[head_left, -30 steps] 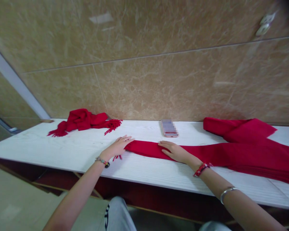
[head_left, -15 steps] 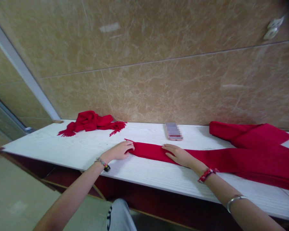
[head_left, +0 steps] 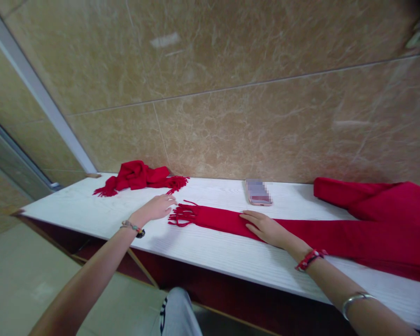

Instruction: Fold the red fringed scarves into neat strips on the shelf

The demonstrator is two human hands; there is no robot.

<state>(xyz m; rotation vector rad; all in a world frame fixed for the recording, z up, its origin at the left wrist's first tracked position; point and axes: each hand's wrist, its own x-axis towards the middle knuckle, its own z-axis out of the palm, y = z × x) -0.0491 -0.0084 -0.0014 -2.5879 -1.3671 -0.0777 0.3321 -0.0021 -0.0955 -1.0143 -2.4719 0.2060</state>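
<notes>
A long red scarf (head_left: 220,219) lies lengthwise along the white tabletop, folded narrow, its fringe spread out at the left end. Flat on top of it rests my right hand (head_left: 265,228), fingers stretched out and pointing left. My left hand (head_left: 157,207) hovers just left of the fringe, apart from the scarf, its fingers extended and holding nothing. Farther right the scarf widens into layers and runs out of view.
A second red scarf (head_left: 140,177) lies bunched at the back left. By the wall is a phone (head_left: 258,192). More red cloth (head_left: 356,196) is heaped at the back right. Dark red open shelves (head_left: 210,284) sit beneath the white tabletop (head_left: 101,217).
My left hand has let go of the scarf's end and moved left, uncovering the fringe. My right hand stays flat on the scarf. The view has shifted slightly.
</notes>
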